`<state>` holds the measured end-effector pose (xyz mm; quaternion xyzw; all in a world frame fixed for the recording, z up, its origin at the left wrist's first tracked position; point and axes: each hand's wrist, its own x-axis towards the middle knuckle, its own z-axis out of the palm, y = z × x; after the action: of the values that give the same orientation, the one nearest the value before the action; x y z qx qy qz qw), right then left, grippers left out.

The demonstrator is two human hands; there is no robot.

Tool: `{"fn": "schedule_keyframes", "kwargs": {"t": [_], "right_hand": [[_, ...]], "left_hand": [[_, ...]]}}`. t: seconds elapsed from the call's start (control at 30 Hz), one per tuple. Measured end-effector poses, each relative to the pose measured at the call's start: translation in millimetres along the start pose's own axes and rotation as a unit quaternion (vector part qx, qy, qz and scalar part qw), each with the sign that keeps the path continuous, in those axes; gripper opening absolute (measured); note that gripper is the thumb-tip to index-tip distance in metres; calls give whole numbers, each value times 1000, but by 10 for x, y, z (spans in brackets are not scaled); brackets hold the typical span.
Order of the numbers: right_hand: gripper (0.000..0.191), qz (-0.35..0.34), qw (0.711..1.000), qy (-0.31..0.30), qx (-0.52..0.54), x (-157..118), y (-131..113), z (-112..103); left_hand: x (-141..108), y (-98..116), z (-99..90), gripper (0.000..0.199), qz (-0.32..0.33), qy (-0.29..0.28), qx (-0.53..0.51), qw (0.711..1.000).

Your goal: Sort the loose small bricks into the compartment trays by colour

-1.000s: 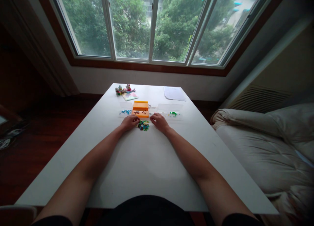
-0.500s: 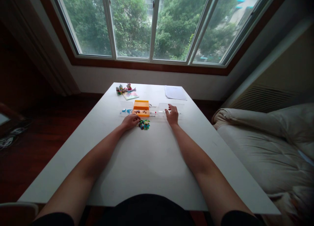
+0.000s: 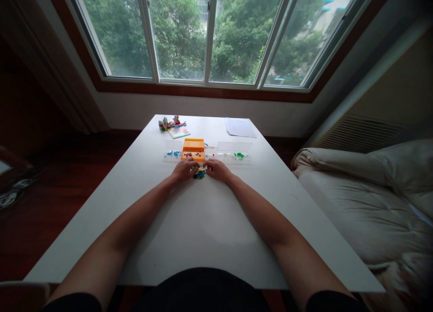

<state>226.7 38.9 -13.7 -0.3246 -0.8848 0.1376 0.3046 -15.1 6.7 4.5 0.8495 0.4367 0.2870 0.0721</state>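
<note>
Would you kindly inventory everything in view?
table: one, white, centre
box: one, orange, open on table
mixed pieces: many, multicoloured, piled before box
brown pieces: several, brown, in box
containers: at least two, clear, flanking box
blue pieces: several, blue, left of box
green pieces: several, green, right of box
toys: several, multicoloured, table's far left
card: one, pastel, beside toys
papers: count unclear, white, table's far right
window: one, brown-framed, beyond table
curtain: one, brownish, left
sofa: one, beige, right
cables: count unclear, white, left floor
sleeves: two, black, bottom
left hand: one, bare, pile's left
right hand: one, bare, pile's right
</note>
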Motion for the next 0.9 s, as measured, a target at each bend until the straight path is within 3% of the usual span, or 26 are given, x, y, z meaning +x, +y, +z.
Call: {"fn": "schedule_keyframes", "kwargs": {"t": [0.2, 0.67, 0.9], "right_hand": [[9, -2, 1000, -13, 1, 8, 19, 28], [9, 2, 999, -30, 28, 32, 33, 53], [7, 5, 999, 14, 45, 37, -20, 56]], "left_hand": [[1, -15, -5, 14, -18, -14, 3, 1000], [-4, 12, 6, 18, -24, -13, -13, 1000], [-4, 8, -3, 16, -9, -18, -11, 1000]]}}
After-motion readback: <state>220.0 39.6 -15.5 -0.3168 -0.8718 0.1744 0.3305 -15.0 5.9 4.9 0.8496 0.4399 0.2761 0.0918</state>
